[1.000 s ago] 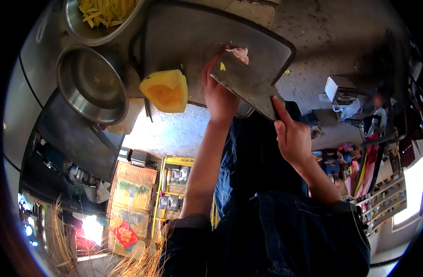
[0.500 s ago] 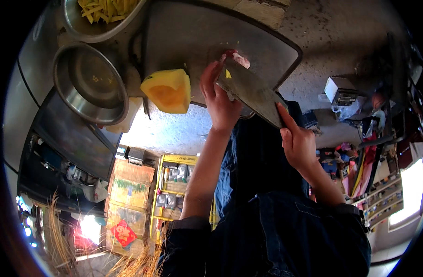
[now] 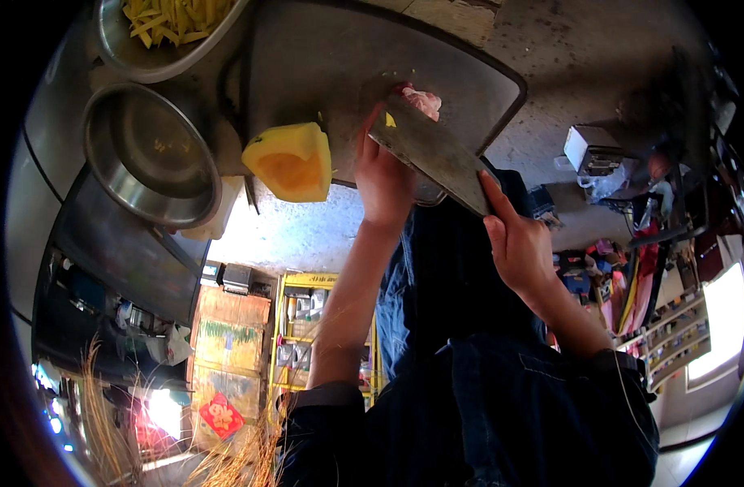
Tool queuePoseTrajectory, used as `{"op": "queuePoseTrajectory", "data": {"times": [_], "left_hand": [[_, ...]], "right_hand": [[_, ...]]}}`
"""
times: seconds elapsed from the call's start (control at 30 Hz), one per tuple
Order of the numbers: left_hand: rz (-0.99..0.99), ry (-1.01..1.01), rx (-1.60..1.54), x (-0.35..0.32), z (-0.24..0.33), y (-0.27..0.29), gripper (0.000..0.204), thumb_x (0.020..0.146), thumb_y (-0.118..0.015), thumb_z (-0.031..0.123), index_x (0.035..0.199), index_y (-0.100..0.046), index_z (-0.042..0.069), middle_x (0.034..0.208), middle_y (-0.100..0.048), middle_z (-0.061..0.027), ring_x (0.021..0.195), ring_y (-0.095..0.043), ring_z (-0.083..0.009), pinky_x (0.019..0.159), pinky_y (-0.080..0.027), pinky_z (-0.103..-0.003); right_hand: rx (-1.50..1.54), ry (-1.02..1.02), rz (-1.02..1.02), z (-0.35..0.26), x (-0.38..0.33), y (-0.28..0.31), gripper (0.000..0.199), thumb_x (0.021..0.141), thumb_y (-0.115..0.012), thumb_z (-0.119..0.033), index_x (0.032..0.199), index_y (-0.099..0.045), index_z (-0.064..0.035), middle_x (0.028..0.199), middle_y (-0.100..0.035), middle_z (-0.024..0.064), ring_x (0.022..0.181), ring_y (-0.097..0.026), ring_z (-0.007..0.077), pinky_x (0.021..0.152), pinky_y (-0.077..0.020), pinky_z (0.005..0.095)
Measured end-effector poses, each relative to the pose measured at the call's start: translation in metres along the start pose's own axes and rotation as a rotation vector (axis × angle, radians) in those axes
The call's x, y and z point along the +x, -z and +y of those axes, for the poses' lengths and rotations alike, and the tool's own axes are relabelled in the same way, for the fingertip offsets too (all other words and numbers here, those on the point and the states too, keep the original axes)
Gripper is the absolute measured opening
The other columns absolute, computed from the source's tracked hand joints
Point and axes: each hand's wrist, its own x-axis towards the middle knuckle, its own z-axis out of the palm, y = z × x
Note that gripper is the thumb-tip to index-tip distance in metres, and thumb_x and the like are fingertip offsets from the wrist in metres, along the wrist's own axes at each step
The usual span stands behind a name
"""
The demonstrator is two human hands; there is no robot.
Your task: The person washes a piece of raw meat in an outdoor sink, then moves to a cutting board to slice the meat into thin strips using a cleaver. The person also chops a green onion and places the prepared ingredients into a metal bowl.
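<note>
My right hand [image 3: 520, 247] is closed around the handle end of a broad cleaver [image 3: 437, 154], its index finger stretched along the blade. The blade slants up and left, with a small yellow bit stuck to its face. Beyond its tip a piece of raw pink and red meat [image 3: 423, 102] lies on the dark board [image 3: 323, 57]. My left hand [image 3: 382, 174] is bent against the meat's left side; the blade hides part of the fingers. To the left of that hand sits a cut chunk of pumpkin [image 3: 315, 183], its orange hollow showing.
An almost bare steel basin [image 3: 200, 207] with a few yellow scraps stands left of the pumpkin. Behind it, another steel bowl [image 3: 116, 61] holds yellow strips [image 3: 177, 20]. A yellow rack [image 3: 276, 349] and a white box [image 3: 583, 152] stand farther off.
The cleaver and both hands have shifted slightly left in the picture, and the blade now covers more of my left fingers. More of the meat shows past the blade.
</note>
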Motion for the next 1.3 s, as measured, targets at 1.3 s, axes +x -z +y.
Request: {"op": "queuePoseTrajectory", "data": {"times": [1.3], "left_hand": [[0.475, 0.402, 0.283, 0.004, -0.002, -0.02, 0.033, 0.083, -0.064, 0.017, 0.111, -0.059, 0.002, 0.108, -0.059, -0.0167, 0.089, -0.057, -0.0312, 0.083, -0.045, -0.036]], "right_hand": [[0.041, 0.025, 0.099, -0.024, 0.053, -0.071, 0.05, 0.099, -0.036, -0.047, 0.126, -0.057, -0.0111, 0.076, -0.064, 0.0229, 0.074, -0.063, 0.0411, 0.065, -0.0497, 0.0487]]}}
